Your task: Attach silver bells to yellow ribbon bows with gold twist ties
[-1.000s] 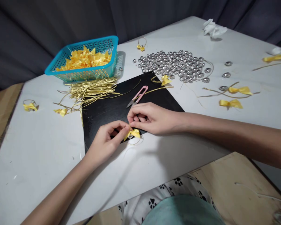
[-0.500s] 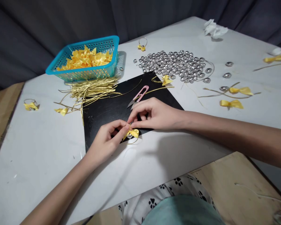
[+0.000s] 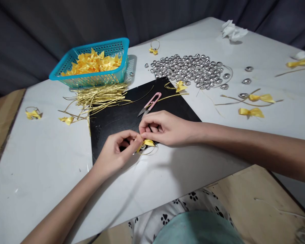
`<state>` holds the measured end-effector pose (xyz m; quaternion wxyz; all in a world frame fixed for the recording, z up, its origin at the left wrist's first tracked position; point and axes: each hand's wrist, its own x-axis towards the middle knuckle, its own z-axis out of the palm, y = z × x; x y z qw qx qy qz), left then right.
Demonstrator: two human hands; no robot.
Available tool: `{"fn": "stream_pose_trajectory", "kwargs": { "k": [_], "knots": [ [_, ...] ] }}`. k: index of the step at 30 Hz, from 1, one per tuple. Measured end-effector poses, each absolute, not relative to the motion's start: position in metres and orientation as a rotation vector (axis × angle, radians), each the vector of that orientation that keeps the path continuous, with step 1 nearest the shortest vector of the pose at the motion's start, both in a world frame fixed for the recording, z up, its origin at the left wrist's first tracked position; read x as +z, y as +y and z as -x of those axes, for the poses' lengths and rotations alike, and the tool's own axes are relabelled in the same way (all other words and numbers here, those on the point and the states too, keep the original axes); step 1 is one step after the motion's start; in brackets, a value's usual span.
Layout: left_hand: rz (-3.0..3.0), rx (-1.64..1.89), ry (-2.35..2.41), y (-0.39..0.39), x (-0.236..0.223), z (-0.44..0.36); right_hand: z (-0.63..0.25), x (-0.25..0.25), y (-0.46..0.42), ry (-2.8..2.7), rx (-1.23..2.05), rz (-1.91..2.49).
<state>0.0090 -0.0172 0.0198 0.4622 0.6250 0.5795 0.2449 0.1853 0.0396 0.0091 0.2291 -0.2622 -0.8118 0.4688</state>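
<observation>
Over the near edge of the black board (image 3: 112, 123), my left hand (image 3: 120, 147) pinches a yellow ribbon bow (image 3: 149, 142) with a silver bead (image 3: 143, 146) and a loop of gold cord (image 3: 148, 154) hanging below. My right hand (image 3: 162, 128) is closed at the same bow, thumb and forefinger meeting my left fingertips. What exactly sits between the fingertips is covered by them. Just beyond my right hand lies a pair of pink thread snips (image 3: 152, 101), blades toward me.
A blue basket (image 3: 88, 76) of yellow bows stands at the back left, with a bundle of gold cords (image 3: 101, 95) before it. Silver beads (image 3: 188, 69) are spread behind the board. Loose bows (image 3: 251, 112) lie on the right, crumpled tissue (image 3: 234, 32) farther back.
My right hand has come slightly down toward me, its fingertips now against my left ones. The bow is turned and more covered by my fingers; the cord loop has shifted right.
</observation>
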Motion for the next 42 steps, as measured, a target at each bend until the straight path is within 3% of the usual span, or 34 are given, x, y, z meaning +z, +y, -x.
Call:
{"fn": "stream_pose_trajectory", "kwargs": {
  "k": [23,42],
  "knots": [
    [-1.499,0.659,1.483,-0.0162,0.0209,-0.0104,-0.1873,0.015,0.0438,-2.064,1.577,0.794],
    [-1.505,0.711,1.477,-0.0132,0.0161,-0.0066,-0.1837,0.0095,0.0406,-2.118,1.395,0.94]
  ]
}}
